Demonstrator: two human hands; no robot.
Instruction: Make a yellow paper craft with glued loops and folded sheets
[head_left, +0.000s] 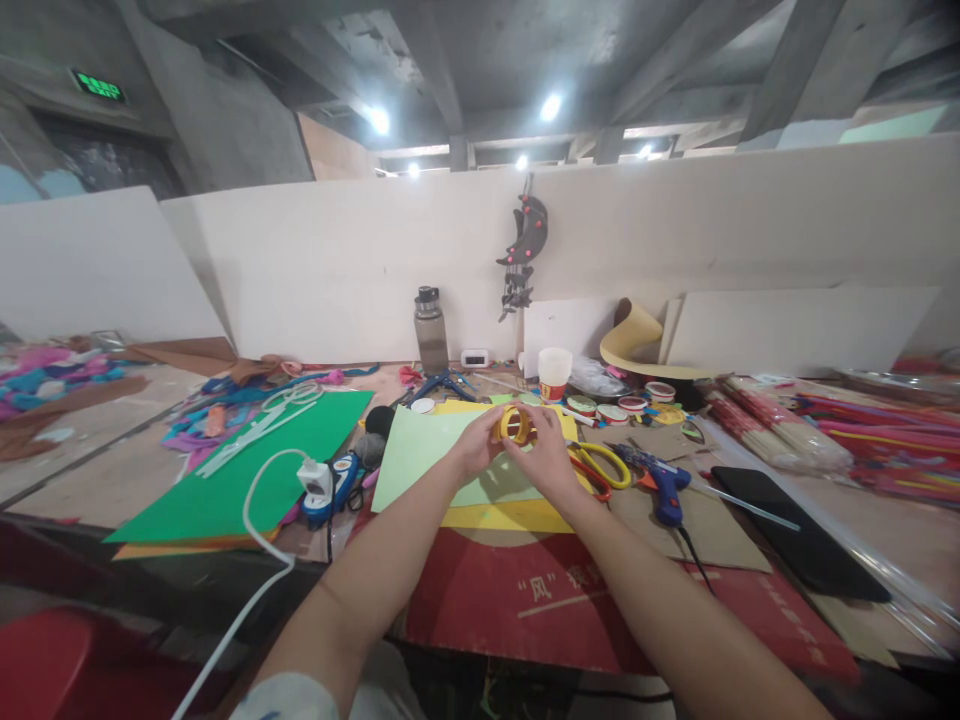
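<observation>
Both my hands are closed around a small yellow ring (pixel 514 426), held above the paper sheets. The fingers of my left hand (pixel 478 440) grip its left side. At its right side are the fingers of my right hand (pixel 546 455). Whether it is a tape roll or a rolled strip I cannot tell. Beneath lie a pale green sheet (pixel 420 455) and a yellow sheet (pixel 480 516). Just right of my right hand rest yellow-handled scissors (pixel 609 466), partly hidden by the wrist.
A blue glue gun (pixel 667 490) and a black phone-like slab (pixel 795 530) lie to the right. Left are a green sheet (pixel 262 470) and a power strip (pixel 330 492) with a white cable. A bottle (pixel 430 335) and a paper cup (pixel 554 372) stand at the back.
</observation>
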